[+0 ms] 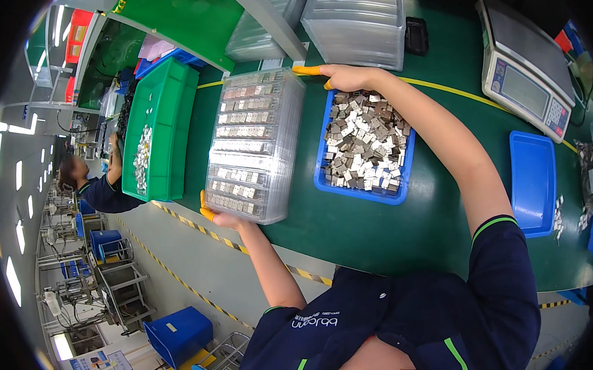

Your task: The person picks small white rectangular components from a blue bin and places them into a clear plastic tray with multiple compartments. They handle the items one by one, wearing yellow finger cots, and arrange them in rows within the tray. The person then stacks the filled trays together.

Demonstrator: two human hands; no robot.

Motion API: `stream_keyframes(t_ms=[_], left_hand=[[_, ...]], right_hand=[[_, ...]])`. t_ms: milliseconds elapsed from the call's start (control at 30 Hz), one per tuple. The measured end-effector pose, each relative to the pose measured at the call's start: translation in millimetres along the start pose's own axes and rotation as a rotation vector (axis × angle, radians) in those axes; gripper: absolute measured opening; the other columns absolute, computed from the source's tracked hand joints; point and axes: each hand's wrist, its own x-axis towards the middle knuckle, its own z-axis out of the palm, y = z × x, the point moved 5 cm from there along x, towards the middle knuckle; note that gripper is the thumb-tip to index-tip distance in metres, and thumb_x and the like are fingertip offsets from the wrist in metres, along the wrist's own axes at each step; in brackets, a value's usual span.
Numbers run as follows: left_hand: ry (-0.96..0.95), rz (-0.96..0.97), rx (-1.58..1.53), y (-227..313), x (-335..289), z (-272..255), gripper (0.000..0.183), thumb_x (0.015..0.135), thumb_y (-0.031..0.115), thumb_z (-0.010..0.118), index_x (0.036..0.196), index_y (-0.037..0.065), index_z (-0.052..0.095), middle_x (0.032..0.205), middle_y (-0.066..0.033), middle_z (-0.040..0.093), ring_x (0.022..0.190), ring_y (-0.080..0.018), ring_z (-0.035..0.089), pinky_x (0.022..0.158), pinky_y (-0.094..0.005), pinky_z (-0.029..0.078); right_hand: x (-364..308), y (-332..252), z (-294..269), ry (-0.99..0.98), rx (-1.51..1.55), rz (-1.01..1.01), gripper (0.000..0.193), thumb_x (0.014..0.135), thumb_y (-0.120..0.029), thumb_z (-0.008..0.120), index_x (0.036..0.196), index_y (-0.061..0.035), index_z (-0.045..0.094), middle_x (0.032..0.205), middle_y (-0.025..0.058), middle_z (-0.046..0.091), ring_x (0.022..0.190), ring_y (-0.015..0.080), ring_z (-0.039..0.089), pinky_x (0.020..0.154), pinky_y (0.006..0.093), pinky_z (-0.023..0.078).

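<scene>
A tall stack of clear plastic trays (254, 147), its rows filled with small metal-and-white parts, sits at the left of the green table. My left hand (224, 218), with yellow finger cots, grips the stack's near left corner. At its far right corner my right hand (348, 78), also in yellow finger cots, holds the edge with its index finger stretched along it. Right of the stack lies a blue bin (319, 176) heaped with loose small metal-and-white parts (364, 142); my right forearm passes over its far right corner. The undersides of the fingers are partly hidden.
A green bin (183, 124) with white pieces stands at the left edge. More clear tray stacks (354, 30) are at the back. Further right are a digital scale (527, 85), a blue tray (533, 181) and scattered white pieces. Another person (105, 190) works at far left.
</scene>
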Motion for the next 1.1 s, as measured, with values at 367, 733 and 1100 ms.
stream_keyframes(t_ms=[367,733,1100], left_hand=[[0.024,-0.030,-0.037,-1,-1,4,0.045,0.085,0.033,0.022,0.110,0.004,0.046,0.113,-0.0137,0.047,0.098,-0.0286,0.051,0.081,-0.0419,0.045],[0.000,-0.084,-0.029,-4,-3,7,0.045,0.086,0.034,0.020,0.113,0.007,0.044,0.114,-0.0122,0.045,0.101,-0.0267,0.049,0.083,-0.0400,0.044],[-0.021,0.138,-0.066,-5,15,-13,0.025,0.086,0.016,0.032,0.101,0.002,0.047,0.098,-0.0131,0.053,0.087,-0.0227,0.055,0.077,-0.0346,0.046]], right_hand=[[-12,-16,-1,-0.047,0.123,-0.019,0.070,0.069,0.006,0.042,0.131,-0.0223,0.025,0.127,0.0118,0.036,0.106,0.0193,0.044,0.089,0.0267,0.033],[-3,-3,-1,-0.083,0.246,0.021,0.070,0.071,0.009,0.039,0.133,-0.0187,0.019,0.134,0.0107,0.025,0.123,0.0184,0.025,0.097,0.0267,0.023],[0,-6,-33,0.167,0.301,-0.126,0.046,0.080,-0.016,0.048,0.124,-0.0072,0.037,0.118,0.0163,0.044,0.113,0.0250,0.040,0.093,0.0303,0.031]])
